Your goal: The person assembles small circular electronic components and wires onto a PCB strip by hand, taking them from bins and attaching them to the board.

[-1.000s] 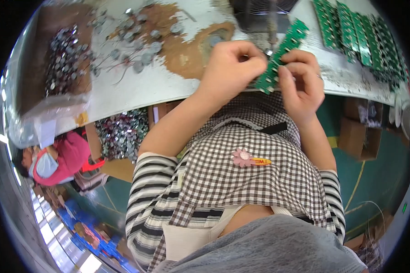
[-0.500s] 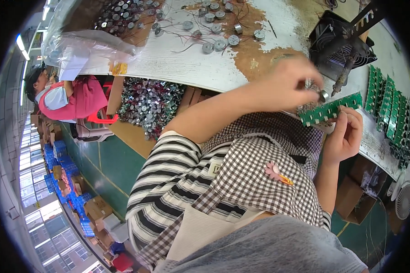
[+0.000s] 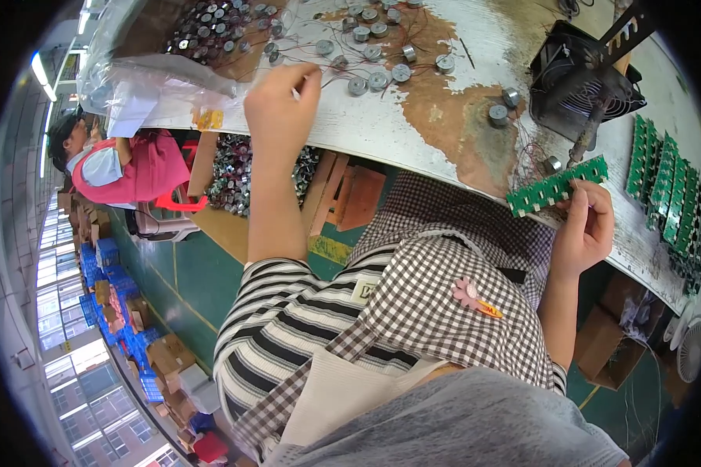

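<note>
My right hand [image 3: 590, 227] grips a long green circuit board strip [image 3: 554, 187] at the worn white bench edge, held level over my lap. My left hand [image 3: 279, 107] is stretched out to the left over the bench [image 3: 444, 117], fingers pinched near the small round silver motors with thin wires [image 3: 370, 78] scattered there; whether it holds one I cannot tell. A pile of the same motors [image 3: 210, 35] lies farther left by a clear plastic bag.
A black fan [image 3: 584, 78] with a soldering tool stands at the right of the bench. Rows of green boards [image 3: 666, 187] lie at far right. A bin of motors [image 3: 237, 171] sits under the bench. Another person in red [image 3: 128, 163] sits at left. Blue crates line the floor.
My left hand left the green board and swung far left to the loose motors. My right hand keeps the board. The view has turned leftward.
</note>
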A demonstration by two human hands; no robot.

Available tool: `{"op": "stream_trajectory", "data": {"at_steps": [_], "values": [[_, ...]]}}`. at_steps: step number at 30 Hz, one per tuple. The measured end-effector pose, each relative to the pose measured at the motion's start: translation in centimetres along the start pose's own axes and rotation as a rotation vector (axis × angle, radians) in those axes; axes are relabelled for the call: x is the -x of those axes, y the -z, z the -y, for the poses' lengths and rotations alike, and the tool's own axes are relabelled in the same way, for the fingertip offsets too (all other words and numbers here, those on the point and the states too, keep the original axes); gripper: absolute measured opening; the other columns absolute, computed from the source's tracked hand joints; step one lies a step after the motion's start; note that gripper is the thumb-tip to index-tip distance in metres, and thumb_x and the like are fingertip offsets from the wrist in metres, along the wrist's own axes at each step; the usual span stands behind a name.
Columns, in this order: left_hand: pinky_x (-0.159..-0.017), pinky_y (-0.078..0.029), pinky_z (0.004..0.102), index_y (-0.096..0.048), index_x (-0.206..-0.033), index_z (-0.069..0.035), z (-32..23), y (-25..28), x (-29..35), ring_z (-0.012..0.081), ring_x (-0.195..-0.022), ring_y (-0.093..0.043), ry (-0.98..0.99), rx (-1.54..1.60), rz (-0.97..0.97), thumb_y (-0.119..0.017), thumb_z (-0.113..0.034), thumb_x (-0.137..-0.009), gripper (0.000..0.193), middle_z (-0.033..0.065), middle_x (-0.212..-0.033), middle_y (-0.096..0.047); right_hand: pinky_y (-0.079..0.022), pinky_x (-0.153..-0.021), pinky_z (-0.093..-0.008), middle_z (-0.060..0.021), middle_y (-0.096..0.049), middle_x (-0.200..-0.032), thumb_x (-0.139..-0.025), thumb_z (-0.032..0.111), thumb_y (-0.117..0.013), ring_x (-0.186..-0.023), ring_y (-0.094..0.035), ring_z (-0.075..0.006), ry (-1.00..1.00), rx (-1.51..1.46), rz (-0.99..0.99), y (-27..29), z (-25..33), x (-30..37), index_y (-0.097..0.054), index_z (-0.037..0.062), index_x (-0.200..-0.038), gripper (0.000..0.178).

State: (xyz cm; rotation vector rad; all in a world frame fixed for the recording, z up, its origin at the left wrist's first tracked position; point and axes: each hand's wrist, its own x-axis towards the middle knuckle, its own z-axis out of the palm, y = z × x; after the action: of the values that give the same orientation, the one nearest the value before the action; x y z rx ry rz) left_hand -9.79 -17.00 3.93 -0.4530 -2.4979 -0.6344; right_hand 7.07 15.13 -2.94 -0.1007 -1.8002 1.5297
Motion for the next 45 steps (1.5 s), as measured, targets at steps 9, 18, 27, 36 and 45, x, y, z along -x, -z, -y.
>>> {"op": "stream_trajectory", "data": {"at_steps": [9, 18, 27, 36, 45], "values": [[-0.064, -0.05, 0.0416, -0.07, -0.089, -0.007, 0.7, -1.6, 0.2, 0.0342, -0.07, -0.065, 0.118, -0.288, 0.093, -0.061, -0.028, -0.083, 0.024, 0.0163, -0.074, -0.067, -0.05, -0.063, -0.0209, -0.013, -0.059, -0.097, -0.09, -0.004, -0.054, -0.075, -0.054, -0.01, 0.006, 0.009, 0.009, -0.1, -0.3, 0.1, -0.054, -0.0042, -0.087, 0.003], [-0.059, -0.046, 0.0289, -0.07, -0.088, 0.0, 4.4, -6.5, -1.5, 0.0209, -0.059, -0.061, 0.437, 0.43, 0.045, -0.068, -0.02, -0.083, 0.02, 0.0122, -0.067, -0.065, -0.05, -0.064, -0.0213, -0.0126, -0.059, -0.096, -0.09, -0.004, -0.054, -0.075, -0.055, -0.0102, 0.006, 0.021, 0.034, 0.0, -0.2, 0.1, -0.054, -0.0036, -0.086, 0.004], [-0.064, -0.049, 0.0304, -0.057, -0.114, 0.003, -8.2, -2.7, -2.9, 0.0194, -0.069, -0.06, -0.553, 0.134, -0.326, -0.055, -0.01, -0.092, 0.026, 0.0136, -0.079, -0.064, -0.046, -0.063, -0.0202, -0.0133, -0.059, -0.095, -0.089, -0.005, -0.054, -0.073, -0.054, -0.0103, 0.013, -0.012, 0.006, -0.1, -0.3, 0.0, -0.054, -0.0038, -0.088, 0.002], [-0.05, -0.035, 0.0156, -0.05, -0.105, 0.001, -12.6, -7.1, 1.2, 0.0039, -0.052, -0.041, 0.423, 1.483, 0.88, -0.057, -0.013, -0.092, 0.02, 0.0064, -0.073, -0.059, -0.05, -0.065, -0.0217, -0.0179, -0.055, -0.107, -0.09, -0.003, -0.049, -0.075, -0.056, -0.011, 0.029, -0.138, 0.139, 0.3, 0.2, -0.3, -0.047, -0.0026, -0.092, 0.003], [-0.051, -0.037, 0.0167, -0.058, -0.097, 0.001, -16.0, -7.3, 2.7, 0.0036, -0.057, -0.048, 0.397, 1.271, 0.975, -0.061, -0.013, -0.089, 0.016, 0.0035, -0.069, -0.062, -0.049, -0.056, -0.0204, -0.0163, -0.061, -0.096, -0.081, -0.005, -0.061, -0.063, -0.057, -0.0104, 0.154, 0.113, 0.116, 0.4, 0.7, -0.8, -0.055, -0.0038, -0.084, 0.007]]}}
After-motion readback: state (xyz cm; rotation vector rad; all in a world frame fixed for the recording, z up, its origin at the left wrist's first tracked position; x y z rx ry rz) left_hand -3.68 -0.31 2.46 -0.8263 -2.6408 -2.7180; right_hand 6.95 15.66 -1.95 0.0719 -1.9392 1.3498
